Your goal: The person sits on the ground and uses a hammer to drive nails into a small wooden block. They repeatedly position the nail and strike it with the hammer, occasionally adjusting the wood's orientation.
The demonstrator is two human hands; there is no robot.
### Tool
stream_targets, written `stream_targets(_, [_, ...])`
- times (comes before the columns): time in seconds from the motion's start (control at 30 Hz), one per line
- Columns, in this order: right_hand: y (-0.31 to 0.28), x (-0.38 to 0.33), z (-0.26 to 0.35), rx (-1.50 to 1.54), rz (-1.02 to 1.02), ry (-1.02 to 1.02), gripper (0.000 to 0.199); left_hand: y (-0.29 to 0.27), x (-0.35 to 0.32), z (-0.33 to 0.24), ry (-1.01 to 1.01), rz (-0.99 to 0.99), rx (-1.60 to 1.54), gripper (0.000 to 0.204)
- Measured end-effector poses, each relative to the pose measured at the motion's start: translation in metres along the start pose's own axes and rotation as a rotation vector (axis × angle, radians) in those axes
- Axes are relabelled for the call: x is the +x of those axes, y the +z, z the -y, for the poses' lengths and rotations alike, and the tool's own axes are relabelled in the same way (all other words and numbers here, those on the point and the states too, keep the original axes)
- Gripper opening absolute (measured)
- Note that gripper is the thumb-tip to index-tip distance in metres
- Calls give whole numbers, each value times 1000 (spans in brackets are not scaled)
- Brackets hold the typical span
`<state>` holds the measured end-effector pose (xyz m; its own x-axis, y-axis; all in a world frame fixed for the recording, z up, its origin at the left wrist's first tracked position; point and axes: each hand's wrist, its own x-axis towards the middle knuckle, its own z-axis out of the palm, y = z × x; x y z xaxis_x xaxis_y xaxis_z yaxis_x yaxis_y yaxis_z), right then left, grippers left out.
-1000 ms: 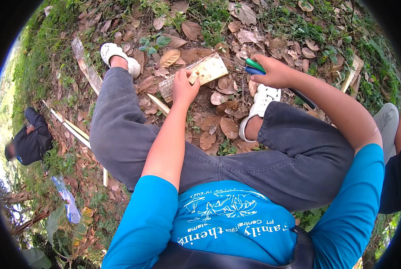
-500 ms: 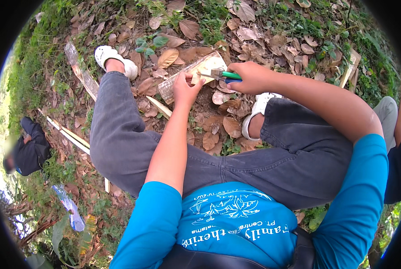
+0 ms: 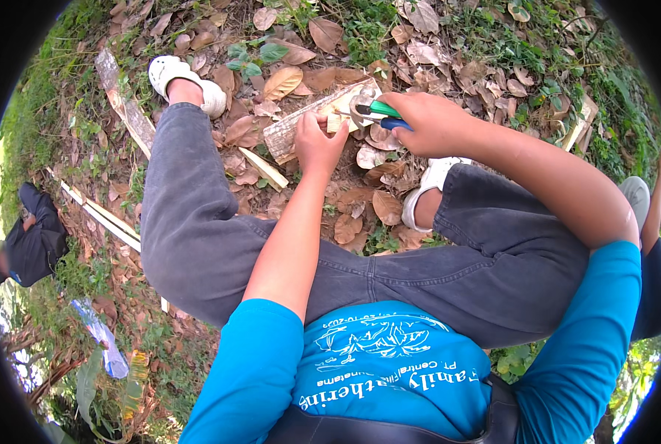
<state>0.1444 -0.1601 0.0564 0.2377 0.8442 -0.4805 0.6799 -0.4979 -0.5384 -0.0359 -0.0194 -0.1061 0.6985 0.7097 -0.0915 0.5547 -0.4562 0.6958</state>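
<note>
My right hand point(image 3: 435, 126) grips a pair of pincers point(image 3: 389, 116) with one green and one blue handle. Their handles are spread a little, and the metal head is over the pale face of a short, rough-barked wooden board point(image 3: 289, 137). Beside the head, my left hand point(image 3: 318, 144) is closed, thumb and fingers pinching a small pale piece of wood point(image 3: 335, 123) against the board. The board lies at a slant on dry leaves between my feet. Whatever is right at the jaws is too small to make out.
A pale wood offcut point(image 3: 265, 169) lies near my left wrist. Long wooden strips point(image 3: 101, 214) and a weathered plank point(image 3: 123, 100) lie to the left. A person in dark clothes point(image 3: 34, 237) sits at far left, near a plastic bag point(image 3: 102, 340). Another person's arm point(image 3: 654, 200) shows at far right.
My right hand and the pincers have shifted slightly right, and the handles have spread wider. My left hand has moved a little right along the board.
</note>
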Motion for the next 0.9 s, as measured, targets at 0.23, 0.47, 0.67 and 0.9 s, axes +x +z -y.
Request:
stream_targets(0.23, [-24, 8, 22, 57, 33, -32, 60, 1, -1, -4, -14, -12, 21, 43])
stream_targets(0.47, [-28, 15, 39, 43, -73, -117, 64, -2, -4, -16, -40, -53, 64, 44])
stream_targets(0.67, [-45, 30, 60, 13, -9, -2, 60, -1, -4, -12, -74, -33, 66, 44])
stream_targets(0.9, [-26, 40, 83, -169, -9, -64, 64, -2, -3, -10, -82, 10, 18, 46])
